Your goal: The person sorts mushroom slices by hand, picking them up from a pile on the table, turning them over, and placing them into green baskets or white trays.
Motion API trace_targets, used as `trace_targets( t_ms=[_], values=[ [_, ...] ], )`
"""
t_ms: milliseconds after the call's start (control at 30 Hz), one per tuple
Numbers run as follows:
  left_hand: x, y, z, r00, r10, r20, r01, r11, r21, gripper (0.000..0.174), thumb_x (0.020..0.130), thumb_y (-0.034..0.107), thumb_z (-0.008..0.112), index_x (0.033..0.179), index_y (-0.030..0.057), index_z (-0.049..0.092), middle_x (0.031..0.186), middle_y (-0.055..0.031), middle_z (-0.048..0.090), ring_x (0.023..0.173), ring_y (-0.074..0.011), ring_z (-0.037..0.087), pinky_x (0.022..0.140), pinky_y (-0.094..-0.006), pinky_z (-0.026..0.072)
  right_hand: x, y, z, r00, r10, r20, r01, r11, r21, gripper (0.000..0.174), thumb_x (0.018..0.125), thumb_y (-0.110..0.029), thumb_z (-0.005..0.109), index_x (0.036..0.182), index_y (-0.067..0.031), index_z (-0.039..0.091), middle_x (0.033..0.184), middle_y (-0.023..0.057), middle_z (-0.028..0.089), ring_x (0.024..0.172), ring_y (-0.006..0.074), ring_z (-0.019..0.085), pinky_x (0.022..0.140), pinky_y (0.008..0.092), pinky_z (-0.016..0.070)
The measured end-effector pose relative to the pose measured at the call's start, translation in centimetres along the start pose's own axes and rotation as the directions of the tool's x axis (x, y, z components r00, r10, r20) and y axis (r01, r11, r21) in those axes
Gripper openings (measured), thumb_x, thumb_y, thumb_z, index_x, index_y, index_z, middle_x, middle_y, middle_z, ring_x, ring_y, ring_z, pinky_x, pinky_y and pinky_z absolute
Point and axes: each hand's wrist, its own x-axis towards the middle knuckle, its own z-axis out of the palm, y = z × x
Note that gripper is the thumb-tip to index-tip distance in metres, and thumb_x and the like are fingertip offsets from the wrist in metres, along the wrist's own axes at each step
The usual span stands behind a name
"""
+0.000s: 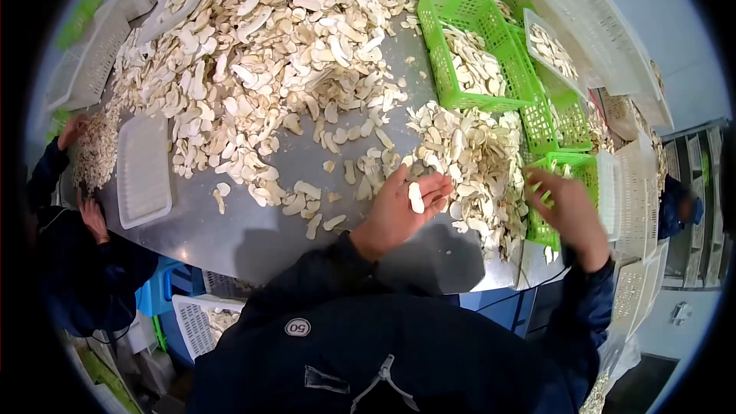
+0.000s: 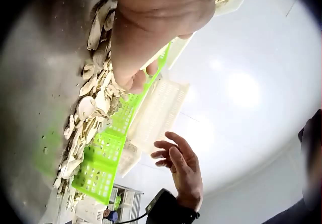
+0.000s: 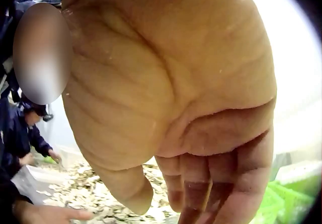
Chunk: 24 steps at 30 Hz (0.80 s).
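My left hand (image 1: 400, 213) is held palm up over the steel table, fingers extended to the right. A pale mushroom slice (image 1: 416, 197) lies across those fingers, with the thumb apart from it. Just right of this hand spreads a heap of mushroom slices (image 1: 483, 161). My right hand (image 1: 571, 211), somewhat blurred, hangs above a small green basket (image 1: 584, 167), its fingers loosely bent and nothing visible in them. From the right wrist, the palm (image 3: 166, 83) fills most of the view, fingers pointing down.
A large pile of slices (image 1: 268, 54) covers the table's far side. Larger green baskets (image 1: 437, 50) and white crates (image 1: 586, 0) stand at the right. At the left, another person's hands (image 1: 93, 218) work near small pieces and a white tray (image 1: 144, 170).
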Motion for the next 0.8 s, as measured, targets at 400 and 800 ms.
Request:
trace_targets(
  t_ms=[400,800],
  values=[
    [-2.6,-3.6,0.8,0.994,-0.077,-0.072,0.096,0.94,0.326,0.06,0.106,0.039,0.017,0.132,-0.0068,0.046,0.125,-0.0161,0.057,0.113,-0.0231,0.056,0.099,-0.0361,0.0433,-3.7,-10.0,16.2,0.977,0.151,-0.153,-0.031,0.805,0.593,0.014,0.091,-0.013,0.064,0.094,-0.0002,0.06,0.063,0.0065,0.055,0.055,0.0131,0.048,0.053,0.0285,0.0416],
    [-11.6,1.5,-4.1,0.968,0.224,-0.116,-0.132,0.84,0.526,0.032,0.1,0.029,0.047,0.116,0.0032,0.057,0.099,-0.0044,0.062,0.09,-0.0155,0.058,0.082,-0.03,0.0452,-3.1,-7.8,15.5,0.895,-0.3,0.329,-0.047,0.672,0.739,0.025,0.1,-0.019,0.05,0.084,-0.0012,0.057,0.067,0.0041,0.061,0.06,0.0099,0.06,0.059,0.0262,0.0476]
  ],
)
